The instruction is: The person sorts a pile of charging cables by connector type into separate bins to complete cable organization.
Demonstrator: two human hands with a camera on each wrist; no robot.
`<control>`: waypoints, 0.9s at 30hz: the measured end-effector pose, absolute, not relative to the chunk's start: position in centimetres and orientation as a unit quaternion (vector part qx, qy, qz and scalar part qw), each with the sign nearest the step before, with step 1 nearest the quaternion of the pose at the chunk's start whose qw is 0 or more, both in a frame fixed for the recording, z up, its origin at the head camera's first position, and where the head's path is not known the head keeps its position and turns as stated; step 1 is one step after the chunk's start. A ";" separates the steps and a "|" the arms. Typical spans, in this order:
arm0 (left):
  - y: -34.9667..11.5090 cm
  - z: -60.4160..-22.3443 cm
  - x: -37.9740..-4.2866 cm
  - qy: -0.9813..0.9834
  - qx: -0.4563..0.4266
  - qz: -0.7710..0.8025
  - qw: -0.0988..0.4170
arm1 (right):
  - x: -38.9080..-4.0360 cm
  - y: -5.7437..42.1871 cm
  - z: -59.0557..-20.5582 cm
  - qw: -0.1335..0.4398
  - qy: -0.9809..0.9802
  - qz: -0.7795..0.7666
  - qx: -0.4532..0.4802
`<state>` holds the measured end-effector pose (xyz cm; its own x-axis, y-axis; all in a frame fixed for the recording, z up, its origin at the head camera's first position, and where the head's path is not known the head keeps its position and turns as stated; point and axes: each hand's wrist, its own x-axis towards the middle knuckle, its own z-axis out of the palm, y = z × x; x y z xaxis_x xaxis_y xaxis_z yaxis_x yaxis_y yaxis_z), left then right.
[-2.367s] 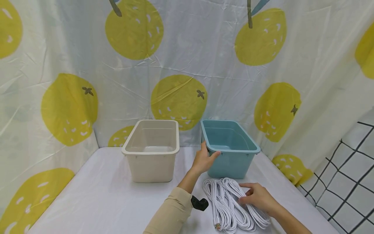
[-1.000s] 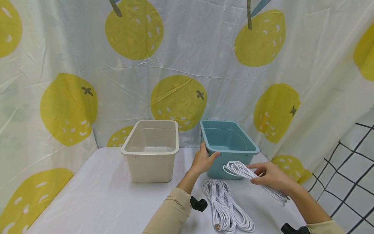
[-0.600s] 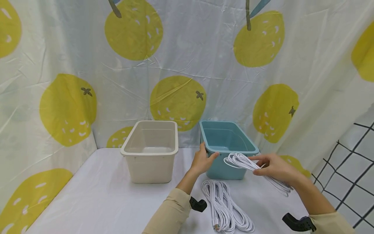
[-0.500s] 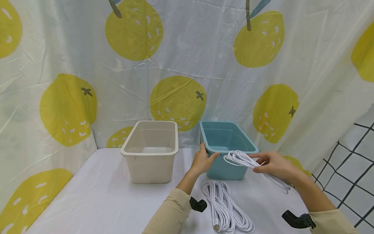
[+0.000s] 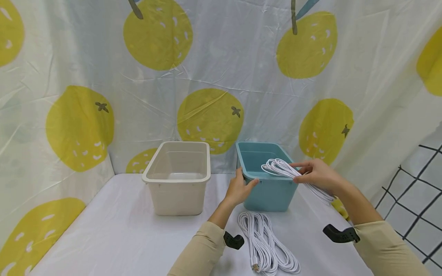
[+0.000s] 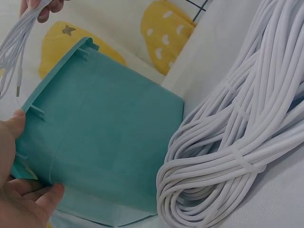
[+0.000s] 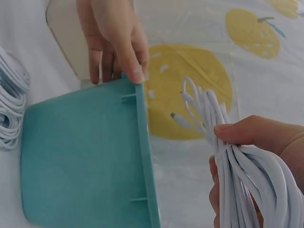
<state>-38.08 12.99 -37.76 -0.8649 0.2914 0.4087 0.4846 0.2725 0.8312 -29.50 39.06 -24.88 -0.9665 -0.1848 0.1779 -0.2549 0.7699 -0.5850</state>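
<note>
Your right hand (image 5: 319,174) has a narrow pinch on a white cable bundle (image 5: 281,167), thumb on one side and curled fingers on the other, close by the cable tie (image 7: 223,150). That spot seems chosen because the tie gathers the strands there, so the loops stay together; one plug (image 7: 179,119) sticks out loose at the end. The wrist views show this bundle above the rim of the teal bin (image 5: 267,196) and apart from it, with the looped end leading and the rest trailing back toward the table's right edge.

Your left hand (image 5: 239,188) grips that bin at its near left corner, thumb on the near wall just under the rim and fingers along the left side. It probably steadies the bin, and it leaves the opening free on the side where your right hand comes in.

The teal bin stands upright by the far right corner of the table (image 5: 121,230). The beige bin (image 5: 179,199) is upright too, left of it along the far edge, with a gap between them. More white cable (image 5: 260,245) lies tied on the cloth in front of the teal bin, toward you, probably for easy reach; you cannot tell whether it is one hank or two.
</note>
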 end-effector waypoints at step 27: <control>12.9 -37.7 -38.4 -0.793 -0.245 -0.550 0.088 | -38.6 36.7 -23.3 0.057 -0.949 0.308 0.046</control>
